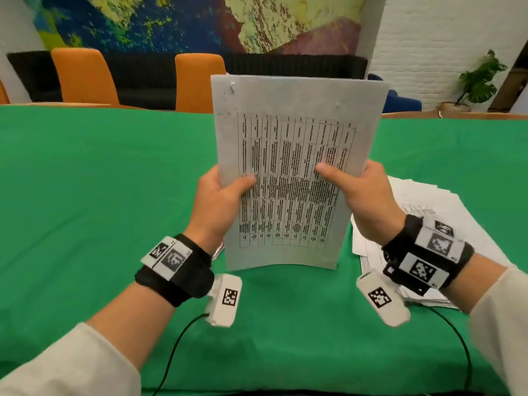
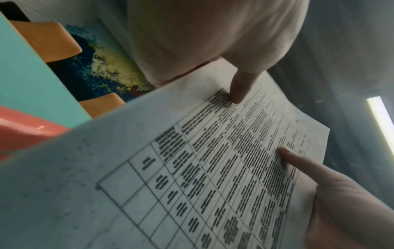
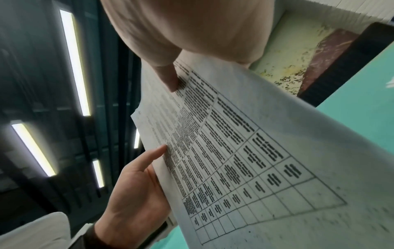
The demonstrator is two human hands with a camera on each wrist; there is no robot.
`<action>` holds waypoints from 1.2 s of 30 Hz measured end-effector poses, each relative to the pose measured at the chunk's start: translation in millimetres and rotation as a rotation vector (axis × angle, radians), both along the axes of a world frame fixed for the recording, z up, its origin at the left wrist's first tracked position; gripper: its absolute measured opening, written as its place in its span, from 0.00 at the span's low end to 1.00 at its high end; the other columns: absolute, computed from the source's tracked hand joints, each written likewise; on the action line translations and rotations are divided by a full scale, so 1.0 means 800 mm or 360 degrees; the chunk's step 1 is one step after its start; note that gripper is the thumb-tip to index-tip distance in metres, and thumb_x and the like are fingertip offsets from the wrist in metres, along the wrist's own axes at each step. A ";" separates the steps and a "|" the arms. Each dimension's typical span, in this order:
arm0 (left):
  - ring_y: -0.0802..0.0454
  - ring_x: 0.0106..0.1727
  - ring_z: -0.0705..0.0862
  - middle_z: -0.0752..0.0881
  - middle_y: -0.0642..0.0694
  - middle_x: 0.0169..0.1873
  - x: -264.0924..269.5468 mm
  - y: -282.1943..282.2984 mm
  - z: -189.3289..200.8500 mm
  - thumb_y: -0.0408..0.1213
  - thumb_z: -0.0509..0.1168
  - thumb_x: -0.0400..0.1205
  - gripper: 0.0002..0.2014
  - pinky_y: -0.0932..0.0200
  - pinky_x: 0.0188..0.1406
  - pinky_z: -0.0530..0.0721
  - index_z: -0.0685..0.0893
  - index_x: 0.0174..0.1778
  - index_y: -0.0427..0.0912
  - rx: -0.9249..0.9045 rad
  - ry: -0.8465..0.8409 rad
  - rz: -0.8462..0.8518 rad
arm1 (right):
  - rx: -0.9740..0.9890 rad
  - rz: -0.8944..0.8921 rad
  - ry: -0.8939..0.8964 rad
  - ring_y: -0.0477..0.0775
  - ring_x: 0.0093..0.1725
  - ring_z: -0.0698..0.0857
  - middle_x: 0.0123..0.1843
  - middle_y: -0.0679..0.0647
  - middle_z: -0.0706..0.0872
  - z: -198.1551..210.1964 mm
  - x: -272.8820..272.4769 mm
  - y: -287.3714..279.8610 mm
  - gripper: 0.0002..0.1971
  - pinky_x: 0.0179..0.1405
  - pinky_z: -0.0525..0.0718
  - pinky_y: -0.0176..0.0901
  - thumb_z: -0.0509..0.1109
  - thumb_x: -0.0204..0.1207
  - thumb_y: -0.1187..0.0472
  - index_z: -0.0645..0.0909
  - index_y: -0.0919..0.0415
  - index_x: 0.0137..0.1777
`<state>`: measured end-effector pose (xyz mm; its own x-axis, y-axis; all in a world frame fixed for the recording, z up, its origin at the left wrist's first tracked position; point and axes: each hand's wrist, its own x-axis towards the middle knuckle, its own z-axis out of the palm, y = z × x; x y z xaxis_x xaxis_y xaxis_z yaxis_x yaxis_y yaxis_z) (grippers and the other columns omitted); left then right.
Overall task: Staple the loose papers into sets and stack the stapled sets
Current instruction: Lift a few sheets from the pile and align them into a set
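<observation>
I hold a set of printed papers (image 1: 291,138) upright over the green table (image 1: 100,181), its table of text facing me. My left hand (image 1: 228,190) grips its left edge, thumb on the front. My right hand (image 1: 351,184) grips the right edge the same way. A staple (image 1: 232,87) shows at the top left corner. The lower edge is at the cloth; whether it touches I cannot tell. The wrist views show the sheet (image 2: 192,168) (image 3: 255,151) with both thumbs on it. A pile of loose papers (image 1: 428,212) lies under my right wrist.
A red object (image 2: 25,131) lies on the cloth by my left wrist, and only a sliver (image 1: 218,250) shows in the head view. Orange chairs (image 1: 85,75) stand beyond the far edge. Cables (image 1: 177,347) trail from both wrists to the near edge.
</observation>
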<state>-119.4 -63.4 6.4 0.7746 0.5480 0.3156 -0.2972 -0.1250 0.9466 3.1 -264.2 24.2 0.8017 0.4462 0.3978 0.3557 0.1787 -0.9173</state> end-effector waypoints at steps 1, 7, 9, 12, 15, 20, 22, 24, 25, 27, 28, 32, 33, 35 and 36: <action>0.46 0.58 0.93 0.94 0.45 0.57 0.002 0.000 0.010 0.29 0.69 0.87 0.13 0.39 0.64 0.90 0.86 0.67 0.38 0.0017 -0.0027 0.0014 | 0.0024 -0.0002 -0.0018 0.53 0.55 0.94 0.54 0.50 0.96 0.007 0.000 0.001 0.09 0.60 0.92 0.56 0.77 0.80 0.65 0.88 0.54 0.57; 0.48 0.59 0.93 0.94 0.46 0.56 0.010 0.001 0.100 0.25 0.66 0.87 0.11 0.52 0.55 0.91 0.87 0.63 0.39 0.0213 -0.0362 -0.0031 | 0.0299 0.0023 -0.0231 0.59 0.63 0.92 0.61 0.56 0.94 0.086 0.010 0.004 0.09 0.63 0.90 0.61 0.75 0.83 0.65 0.86 0.58 0.61; 0.49 0.59 0.92 0.94 0.47 0.57 0.012 -0.001 0.096 0.25 0.65 0.87 0.12 0.53 0.56 0.91 0.86 0.64 0.39 0.0217 -0.0374 -0.0018 | 0.0317 0.0021 -0.0230 0.59 0.63 0.92 0.60 0.56 0.94 0.087 0.014 0.004 0.09 0.64 0.90 0.63 0.75 0.83 0.66 0.86 0.59 0.61; 0.47 0.62 0.92 0.93 0.45 0.60 0.011 -0.004 0.042 0.27 0.68 0.86 0.14 0.43 0.65 0.90 0.85 0.68 0.35 0.0154 -0.0212 0.0020 | 0.0146 -0.0006 -0.0185 0.58 0.63 0.92 0.62 0.57 0.93 0.049 0.014 0.003 0.13 0.66 0.89 0.62 0.76 0.82 0.65 0.86 0.59 0.65; 0.45 0.62 0.92 0.93 0.45 0.60 0.008 -0.006 -0.002 0.29 0.70 0.85 0.14 0.35 0.68 0.87 0.86 0.68 0.37 0.0106 -0.0089 0.0006 | 0.0012 -0.0027 -0.0124 0.54 0.61 0.92 0.60 0.52 0.94 0.009 0.010 0.000 0.14 0.67 0.89 0.58 0.78 0.80 0.65 0.87 0.52 0.63; 0.47 0.62 0.91 0.93 0.44 0.60 0.025 -0.006 0.050 0.32 0.67 0.83 0.18 0.44 0.65 0.89 0.85 0.69 0.33 0.0087 -0.0224 0.0079 | 0.0079 -0.0042 -0.0129 0.55 0.59 0.93 0.59 0.54 0.94 0.040 0.015 0.008 0.10 0.61 0.92 0.56 0.74 0.83 0.66 0.87 0.56 0.62; 0.50 0.58 0.93 0.93 0.45 0.56 0.036 -0.002 0.080 0.27 0.66 0.85 0.14 0.53 0.56 0.91 0.86 0.66 0.33 0.0127 -0.0300 0.0086 | 0.0180 -0.0064 -0.0169 0.55 0.61 0.93 0.61 0.55 0.94 0.066 0.022 0.011 0.11 0.61 0.92 0.54 0.74 0.83 0.66 0.86 0.59 0.64; 0.53 0.54 0.93 0.93 0.46 0.54 0.041 0.000 0.095 0.25 0.65 0.86 0.12 0.59 0.51 0.90 0.87 0.64 0.34 0.0155 -0.0346 0.0086 | 0.0227 -0.0087 -0.0203 0.53 0.62 0.92 0.62 0.55 0.93 0.081 0.027 0.010 0.13 0.61 0.91 0.50 0.75 0.83 0.66 0.86 0.61 0.66; 0.53 0.54 0.93 0.94 0.46 0.54 0.040 0.000 0.094 0.25 0.65 0.86 0.12 0.59 0.50 0.90 0.87 0.64 0.34 0.0160 -0.0346 0.0088 | 0.0216 -0.0092 -0.0208 0.53 0.62 0.92 0.62 0.54 0.93 0.082 0.028 0.009 0.13 0.61 0.91 0.48 0.75 0.83 0.66 0.85 0.61 0.66; 0.51 0.56 0.93 0.94 0.46 0.56 0.038 -0.001 0.070 0.26 0.67 0.86 0.13 0.54 0.55 0.91 0.87 0.66 0.33 0.0137 -0.0275 0.0108 | 0.0151 -0.0067 -0.0160 0.52 0.61 0.92 0.61 0.54 0.93 0.066 0.026 0.007 0.12 0.60 0.91 0.48 0.75 0.83 0.65 0.86 0.59 0.65; 0.50 0.58 0.92 0.94 0.46 0.57 0.036 -0.002 0.051 0.28 0.68 0.85 0.14 0.49 0.59 0.91 0.87 0.67 0.33 0.0115 -0.0208 0.0112 | 0.0105 -0.0050 -0.0107 0.52 0.60 0.93 0.60 0.53 0.94 0.049 0.025 0.006 0.12 0.60 0.91 0.49 0.75 0.83 0.65 0.86 0.57 0.64; 0.43 0.62 0.91 0.93 0.45 0.59 0.024 -0.012 -0.006 0.37 0.72 0.83 0.15 0.32 0.69 0.86 0.88 0.65 0.41 0.0012 -0.0014 0.0051 | -0.0086 -0.0060 0.0093 0.55 0.59 0.93 0.58 0.53 0.94 -0.012 0.020 0.002 0.11 0.67 0.89 0.61 0.78 0.80 0.62 0.88 0.54 0.61; 0.43 0.62 0.91 0.93 0.45 0.58 0.023 -0.013 -0.003 0.35 0.71 0.84 0.14 0.32 0.69 0.86 0.88 0.65 0.41 -0.0001 -0.0022 0.0053 | -0.0075 -0.0062 0.0107 0.57 0.59 0.93 0.58 0.54 0.94 -0.014 0.019 0.002 0.11 0.67 0.89 0.63 0.78 0.80 0.63 0.88 0.55 0.60; 0.44 0.61 0.92 0.93 0.45 0.58 0.025 -0.013 0.015 0.32 0.70 0.85 0.13 0.34 0.68 0.87 0.88 0.66 0.39 0.0005 -0.0075 0.0048 | 0.0019 -0.0042 0.0073 0.58 0.59 0.93 0.59 0.54 0.94 -0.004 0.020 0.001 0.11 0.64 0.90 0.62 0.77 0.81 0.65 0.88 0.55 0.61; 0.45 0.61 0.92 0.93 0.45 0.59 0.026 -0.012 0.027 0.31 0.70 0.86 0.13 0.36 0.68 0.87 0.88 0.67 0.38 0.0018 -0.0108 0.0044 | 0.0075 -0.0025 0.0039 0.57 0.59 0.93 0.59 0.54 0.94 0.005 0.020 0.000 0.11 0.63 0.91 0.59 0.77 0.81 0.67 0.88 0.55 0.60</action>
<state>-98.5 -73.4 27.6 0.7360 0.5648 0.3732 -0.3570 -0.1447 0.9228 19.2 -263.8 28.3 0.8182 0.4148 0.3981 0.3361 0.2166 -0.9166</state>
